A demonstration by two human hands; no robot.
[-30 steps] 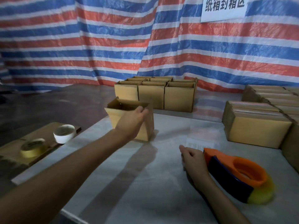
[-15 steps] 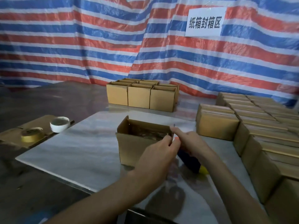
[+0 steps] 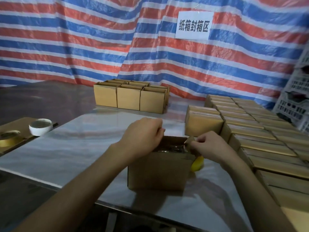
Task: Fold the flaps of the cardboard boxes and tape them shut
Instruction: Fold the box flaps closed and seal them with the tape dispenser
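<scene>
**Me:** Since the frame half a second back: box (image 3: 158,173) drawn nearer to me on the table (image 3: 75,148). Both hands have left its right corner for opposite rims.

**Colleague:** Position now?

**Me:** Upright at the table's near middle, top open. Something shiny is inside, not identifiable. Rows of sealed boxes (image 3: 250,131) lie near its right, and the open batch (image 3: 128,99) sits well behind.

**Colleague:** Hands?

**Me:** Left hand (image 3: 142,136): fingers curled over the far-left rim, gripping the cardboard. What is under the palm is hidden. Right hand (image 3: 209,146): thumb and fingertips pinch the small side flap (image 3: 189,141), which stands tilted inward.

**Colleague:** Handling?

**Me:** Judgement only. Thin corrugated board, light. Stiff across each panel, bending freely only at the scored crease.
- Take each flap near its free edge and fold the short ones first.
- Keep one hand on the rim, since a light box would likely skid on this smooth table.
- Avoid squeezing mid-wall, because it would dent.

**Colleague:** Tape?

**Me:** Tape dispenser (image 3: 197,163) is behind the box's right side with only its yellow end showing. Touching or just beside, I cannot tell.
</scene>
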